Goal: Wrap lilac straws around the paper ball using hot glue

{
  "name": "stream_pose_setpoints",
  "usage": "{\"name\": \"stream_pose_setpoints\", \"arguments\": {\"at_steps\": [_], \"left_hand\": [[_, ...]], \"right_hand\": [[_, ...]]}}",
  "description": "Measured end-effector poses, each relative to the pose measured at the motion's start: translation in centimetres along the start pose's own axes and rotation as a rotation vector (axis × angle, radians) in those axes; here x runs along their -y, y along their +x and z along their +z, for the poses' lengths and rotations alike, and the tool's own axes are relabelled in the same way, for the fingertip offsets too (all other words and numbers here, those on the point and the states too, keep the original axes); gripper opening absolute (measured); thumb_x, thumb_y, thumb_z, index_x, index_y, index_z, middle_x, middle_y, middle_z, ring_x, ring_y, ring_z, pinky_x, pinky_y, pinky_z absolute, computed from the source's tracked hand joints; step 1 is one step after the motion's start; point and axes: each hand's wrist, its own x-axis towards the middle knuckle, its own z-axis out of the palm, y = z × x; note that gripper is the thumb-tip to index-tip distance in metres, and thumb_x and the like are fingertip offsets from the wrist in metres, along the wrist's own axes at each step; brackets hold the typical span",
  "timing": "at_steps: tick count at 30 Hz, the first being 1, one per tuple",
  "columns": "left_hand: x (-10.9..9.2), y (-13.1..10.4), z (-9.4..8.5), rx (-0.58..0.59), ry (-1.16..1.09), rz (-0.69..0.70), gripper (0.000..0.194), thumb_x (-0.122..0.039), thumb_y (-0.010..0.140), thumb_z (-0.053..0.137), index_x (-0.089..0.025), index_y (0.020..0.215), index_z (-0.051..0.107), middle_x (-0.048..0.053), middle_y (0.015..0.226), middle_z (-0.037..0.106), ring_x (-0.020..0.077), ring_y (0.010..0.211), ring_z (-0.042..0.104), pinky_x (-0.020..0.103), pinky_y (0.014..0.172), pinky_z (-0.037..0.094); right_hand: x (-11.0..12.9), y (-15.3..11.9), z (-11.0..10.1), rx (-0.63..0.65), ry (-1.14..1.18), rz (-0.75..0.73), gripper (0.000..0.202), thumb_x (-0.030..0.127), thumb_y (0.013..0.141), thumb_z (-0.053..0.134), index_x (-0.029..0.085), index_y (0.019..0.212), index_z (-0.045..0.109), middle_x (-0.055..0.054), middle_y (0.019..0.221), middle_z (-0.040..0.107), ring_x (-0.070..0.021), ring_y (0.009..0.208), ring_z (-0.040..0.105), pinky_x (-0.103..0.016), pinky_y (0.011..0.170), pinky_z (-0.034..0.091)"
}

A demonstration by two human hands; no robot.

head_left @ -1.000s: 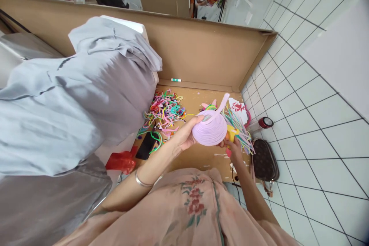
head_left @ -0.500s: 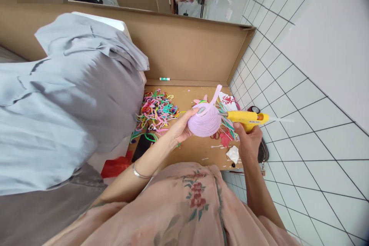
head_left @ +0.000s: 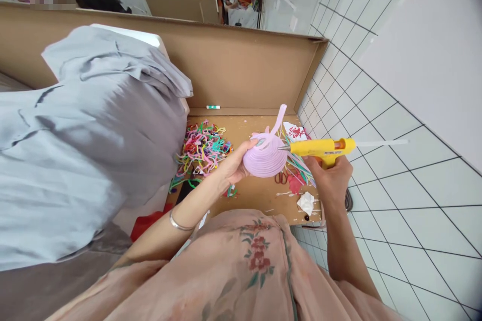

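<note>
My left hand (head_left: 241, 161) grips the left side of a lilac bowl-shaped coil (head_left: 265, 159), wound from fuzzy strips like pipe cleaners. One loose lilac end sticks up from its rim. My right hand (head_left: 330, 175) is wrapped round the handle of a yellow hot glue gun (head_left: 322, 147), with a clear glue stick (head_left: 384, 142) jutting from its back. The gun's metal nozzle is at the coil's upper right side; whether it touches cannot be made out. Below the coil lie red-handled scissors (head_left: 280, 178).
A heap of coloured pipe cleaners (head_left: 205, 148) lies on the board to the left. A crumpled white tissue (head_left: 306, 203) is at right, a glue-stick-like tube (head_left: 213, 107) at the back. Cardboard (head_left: 241, 70) walls the far side, tiles (head_left: 391, 170) the right. Grey cloth (head_left: 120, 125) fills the left.
The glue gun's nozzle has shifted left over the coil's side, and its body has tilted slightly up at the back. The view has moved a little; the left hand keeps its hold.
</note>
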Motion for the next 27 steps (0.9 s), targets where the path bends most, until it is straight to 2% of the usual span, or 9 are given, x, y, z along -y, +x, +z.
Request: {"name": "stream_pose_setpoints", "arguments": {"at_steps": [3, 8, 13, 19, 24, 27], "left_hand": [[-0.2, 0.1, -0.4, -0.015, -0.013, -0.007, 0.053, -0.050, 0.073, 0.081, -0.023, 0.119, 0.071, 0.004, 0.097, 0.079, 0.0206, 0.081, 0.072, 0.034, 0.077, 0.058], [-0.3, -0.3, -0.8, 0.036, 0.028, 0.028, 0.066, -0.053, 0.075, 0.079, -0.026, 0.133, 0.065, 0.007, 0.112, 0.078, 0.0230, 0.087, 0.073, 0.035, 0.075, 0.058], [-0.3, -1.0, -0.9, 0.036, 0.057, 0.035, 0.069, -0.055, 0.073, 0.080, -0.025, 0.133, 0.066, 0.010, 0.120, 0.076, 0.0241, 0.090, 0.071, 0.038, 0.077, 0.059], [0.0, -1.0, -1.4, 0.044, 0.052, 0.042, 0.066, -0.055, 0.076, 0.078, -0.022, 0.132, 0.067, 0.011, 0.111, 0.078, 0.0233, 0.088, 0.071, 0.036, 0.080, 0.056], [0.2, -1.0, -1.2, 0.052, 0.038, 0.050, 0.065, -0.052, 0.075, 0.081, -0.025, 0.132, 0.067, 0.009, 0.117, 0.076, 0.0229, 0.093, 0.070, 0.035, 0.084, 0.053], [0.4, -1.0, -1.1, 0.050, 0.020, 0.045, 0.058, -0.050, 0.075, 0.081, -0.023, 0.125, 0.070, 0.008, 0.115, 0.076, 0.0225, 0.093, 0.070, 0.035, 0.086, 0.053]], "right_hand": [[0.4, 0.2, -0.1, -0.014, -0.100, -0.073, 0.036, 0.047, 0.054, 0.080, 0.021, 0.070, 0.060, 0.000, 0.062, 0.065, -0.0174, 0.054, 0.058, -0.034, 0.055, 0.050], [1.8, 0.5, 0.2, -0.029, -0.264, -0.256, 0.025, 0.040, 0.059, 0.071, 0.023, 0.068, 0.055, 0.005, 0.053, 0.055, -0.0154, 0.050, 0.053, -0.032, 0.056, 0.046], [2.4, 0.5, 0.5, 0.019, -0.387, -0.349, 0.021, 0.040, 0.062, 0.066, 0.024, 0.066, 0.052, 0.008, 0.047, 0.045, -0.0120, 0.044, 0.042, -0.030, 0.053, 0.040], [2.9, 0.5, 0.6, 0.038, -0.429, -0.409, 0.020, 0.040, 0.062, 0.064, 0.024, 0.064, 0.053, 0.007, 0.045, 0.047, -0.0124, 0.044, 0.042, -0.029, 0.050, 0.038], [3.1, 0.7, 0.3, 0.071, -0.432, -0.445, 0.021, 0.042, 0.063, 0.063, 0.022, 0.070, 0.059, 0.007, 0.048, 0.050, -0.0133, 0.045, 0.046, -0.028, 0.050, 0.038], [3.0, 0.8, 0.1, 0.079, -0.451, -0.462, 0.021, 0.041, 0.063, 0.062, 0.022, 0.070, 0.061, 0.006, 0.048, 0.049, -0.0131, 0.045, 0.045, -0.028, 0.051, 0.037]]}}
